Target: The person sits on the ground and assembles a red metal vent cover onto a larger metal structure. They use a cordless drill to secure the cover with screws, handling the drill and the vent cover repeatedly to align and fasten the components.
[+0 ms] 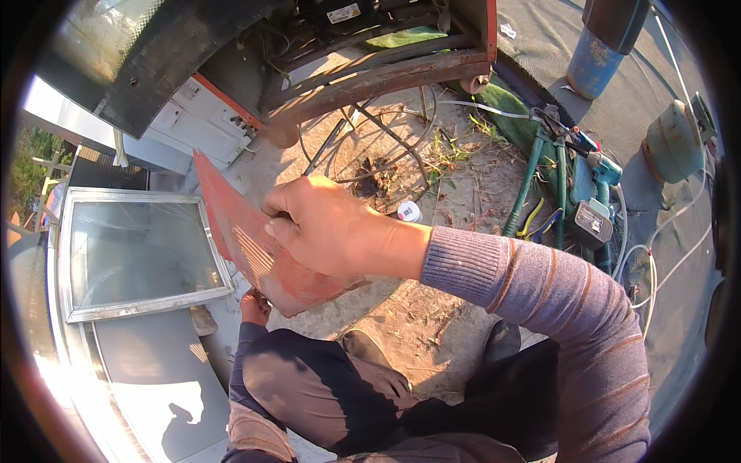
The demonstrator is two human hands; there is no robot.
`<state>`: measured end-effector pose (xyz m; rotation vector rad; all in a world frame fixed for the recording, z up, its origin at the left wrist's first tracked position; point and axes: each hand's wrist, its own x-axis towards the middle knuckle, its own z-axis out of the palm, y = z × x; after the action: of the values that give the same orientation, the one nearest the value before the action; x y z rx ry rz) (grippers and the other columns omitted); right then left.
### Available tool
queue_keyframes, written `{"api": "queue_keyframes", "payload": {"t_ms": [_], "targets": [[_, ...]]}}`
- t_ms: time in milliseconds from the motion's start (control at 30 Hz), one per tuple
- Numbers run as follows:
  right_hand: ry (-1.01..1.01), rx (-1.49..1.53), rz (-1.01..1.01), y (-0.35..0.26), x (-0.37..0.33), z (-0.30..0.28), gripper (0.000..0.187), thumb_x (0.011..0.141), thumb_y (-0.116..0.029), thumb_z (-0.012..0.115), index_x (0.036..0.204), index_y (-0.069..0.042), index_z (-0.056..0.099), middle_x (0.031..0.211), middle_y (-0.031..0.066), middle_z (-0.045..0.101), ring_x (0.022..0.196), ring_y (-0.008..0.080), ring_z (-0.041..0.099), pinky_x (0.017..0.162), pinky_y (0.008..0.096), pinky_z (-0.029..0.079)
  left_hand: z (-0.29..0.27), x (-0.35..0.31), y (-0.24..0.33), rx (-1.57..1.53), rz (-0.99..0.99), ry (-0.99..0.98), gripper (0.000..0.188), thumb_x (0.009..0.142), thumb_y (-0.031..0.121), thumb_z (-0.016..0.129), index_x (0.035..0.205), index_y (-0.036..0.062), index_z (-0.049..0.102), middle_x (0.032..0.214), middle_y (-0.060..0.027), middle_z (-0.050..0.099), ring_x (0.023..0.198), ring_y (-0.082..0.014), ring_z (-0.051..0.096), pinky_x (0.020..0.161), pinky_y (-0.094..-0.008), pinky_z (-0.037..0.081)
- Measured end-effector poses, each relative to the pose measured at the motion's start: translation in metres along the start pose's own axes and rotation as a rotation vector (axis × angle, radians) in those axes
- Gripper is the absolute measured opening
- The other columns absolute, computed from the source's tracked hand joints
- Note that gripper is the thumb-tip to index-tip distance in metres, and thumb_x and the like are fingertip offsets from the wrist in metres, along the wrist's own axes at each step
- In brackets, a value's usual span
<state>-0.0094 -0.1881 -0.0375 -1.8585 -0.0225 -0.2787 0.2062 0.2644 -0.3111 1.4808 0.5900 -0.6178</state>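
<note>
- The left hand (255, 307) is closed in a pinch on the lower edge of the reddish panel (248, 241), tilted between both hands.
- The right hand (332, 224) curls nearly closed over the panel's upper part; whether it grips anything I can't tell.
- A loosened pinch could drop the panel; a thin edge could cut bare fingers; a leftward swing could strike the framed glass (143, 251).
- Beyond the right hand: a blue cylinder (594, 68) and a grey-green cylinder (674, 143), contents hidden.
</note>
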Motion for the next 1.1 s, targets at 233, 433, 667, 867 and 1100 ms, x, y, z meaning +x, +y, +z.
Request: {"api": "queue_keyframes", "payload": {"t_ms": [233, 433, 667, 867, 1100], "targets": [[0.22, -0.041, 0.094, 0.017, 0.01, -0.037, 0.025, 0.099, -0.017, 0.065, 0.111, 0.002, 0.074, 0.097, 0.0211, 0.074, 0.091, 0.0368, 0.073, 0.085, 0.044, 0.057, 0.036, -0.044, 0.054, 0.015, 0.312, 0.167, 0.024, 0.107, 0.026, 0.051, 0.086, 0.015, 0.058, 0.065, 0.0038, 0.048, 0.051, -0.0103, 0.042, 0.044, -0.0236, 0.029], [0.2, 0.006, 0.072, 0.026, 0.001, -0.044, 0.024, 0.096, -0.017, 0.067, 0.11, 0.0, 0.076, 0.108, 0.0238, 0.075, 0.107, 0.0407, 0.072, 0.095, 0.0457, 0.058, 0.048, -0.06, 0.079, -0.052, 0.294, 0.304, 0.027, 0.104, 0.021, 0.051, 0.078, 0.0157, 0.05, 0.061, 0.0029, 0.046, 0.048, -0.0116, 0.04, 0.042, -0.0261, 0.027], [0.184, -0.033, 0.012, 0.03, -0.016, -0.063, 0.018, 0.095, -0.01, 0.062, 0.105, 0.003, 0.071, 0.093, 0.0284, 0.071, 0.095, 0.0473, 0.07, 0.086, 0.0517, 0.056, 0.08, -0.053, 0.095, 0.098, 0.273, 0.487, 0.028, 0.108, 0.026, 0.05, 0.084, 0.0131, 0.057, 0.062, -0.0011, 0.049, 0.046, -0.0148, 0.04, 0.041, -0.0282, 0.028], [0.219, -0.001, -0.019, 0.05, -0.05, -0.102, 0.012, 0.096, -0.008, 0.063, 0.101, 0.002, 0.067, 0.094, 0.0266, 0.069, 0.092, 0.0487, 0.067, 0.079, 0.0527, 0.054, 0.122, -0.074, 0.145, 0.304, 0.24, 0.388, 0.029, 0.11, 0.026, 0.05, 0.086, 0.0124, 0.057, 0.063, 0.0001, 0.048, 0.048, -0.0122, 0.041, 0.04, -0.0272, 0.026], [0.462, 0.174, -0.047, 0.076, -0.085, -0.091, 0.013, 0.096, -0.002, 0.064, 0.108, 0.003, 0.068, 0.092, 0.0248, 0.068, 0.088, 0.0479, 0.066, 0.076, 0.0483, 0.053, 0.147, -0.091, 0.167, 0.522, 0.324, 0.404, 0.019, 0.104, 0.018, 0.049, 0.091, 0.0104, 0.06, 0.068, -0.0005, 0.055, 0.053, -0.0111, 0.047, 0.04, -0.0268, 0.025]]}}
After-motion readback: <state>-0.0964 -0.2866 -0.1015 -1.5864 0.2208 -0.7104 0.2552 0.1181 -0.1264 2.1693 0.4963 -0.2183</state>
